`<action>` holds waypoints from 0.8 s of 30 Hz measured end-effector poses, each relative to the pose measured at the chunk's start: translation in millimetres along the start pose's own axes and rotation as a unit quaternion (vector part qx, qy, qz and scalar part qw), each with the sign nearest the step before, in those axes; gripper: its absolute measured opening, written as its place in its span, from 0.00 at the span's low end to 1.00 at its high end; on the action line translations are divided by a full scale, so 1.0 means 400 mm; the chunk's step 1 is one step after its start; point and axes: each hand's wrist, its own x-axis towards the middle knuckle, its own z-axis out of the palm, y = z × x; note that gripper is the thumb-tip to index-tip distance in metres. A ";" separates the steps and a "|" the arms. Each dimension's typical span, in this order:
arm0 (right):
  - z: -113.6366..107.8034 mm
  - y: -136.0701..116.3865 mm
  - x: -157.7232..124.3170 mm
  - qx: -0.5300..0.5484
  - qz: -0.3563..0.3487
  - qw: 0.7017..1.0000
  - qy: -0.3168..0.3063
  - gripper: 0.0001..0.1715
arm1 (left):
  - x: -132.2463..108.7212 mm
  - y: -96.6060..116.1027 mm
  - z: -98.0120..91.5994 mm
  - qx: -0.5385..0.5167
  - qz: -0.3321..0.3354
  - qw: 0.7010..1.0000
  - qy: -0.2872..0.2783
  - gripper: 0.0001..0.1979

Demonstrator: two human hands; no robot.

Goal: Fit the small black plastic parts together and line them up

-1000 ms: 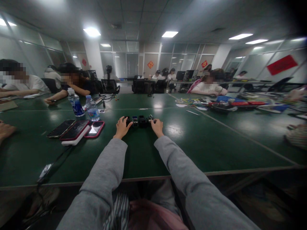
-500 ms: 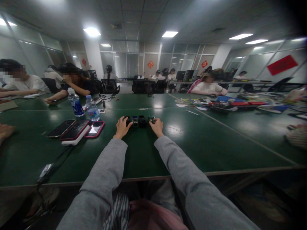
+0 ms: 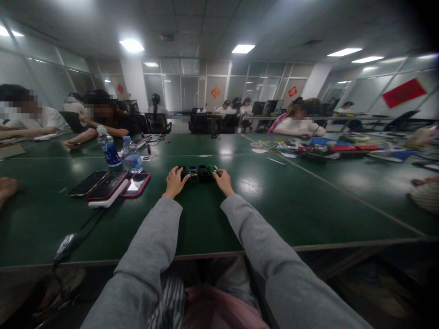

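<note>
Green tabletop (image 3: 308, 205) runs wide from the near edge out to the far side, with bare surface near and to the right of the hands and a white seam line crossing it further right. Both grey-sleeved arms stretch straight forward, well past the near edge, palms down. A short row of small black blocks (image 3: 199, 173) sits in the middle of the table between the hands. The left hand (image 3: 174, 182) closes thumb and fingers on the row's left end; the right hand (image 3: 223, 181) pinches the right end narrowly, where one piece tilts up. Just left of the left hand lie three phones (image 3: 107, 185) side by side, and two bottles (image 3: 109, 148) stand beyond them. A cable (image 3: 70, 240) trails off the near-left edge. Far right, coloured clutter (image 3: 325, 151) covers the table, well apart from the hands. Other people sit along the far side and at left, and another person's hand (image 3: 6, 187) rests at the left edge.
</note>
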 end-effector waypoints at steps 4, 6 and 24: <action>0.000 0.004 -0.001 -0.027 -0.037 0.999 0.003 0.20 | 0.000 0.000 -0.003 -0.004 0.001 1.000 -0.009 0.33; -0.002 0.003 -0.003 -0.037 -0.049 0.998 0.007 0.19 | 0.000 -0.001 -0.003 -0.005 0.004 1.000 -0.009 0.33; -0.047 -0.074 -0.046 -0.262 -0.306 0.914 -0.040 0.21 | 0.002 -0.009 0.009 0.002 0.023 1.000 -0.001 0.32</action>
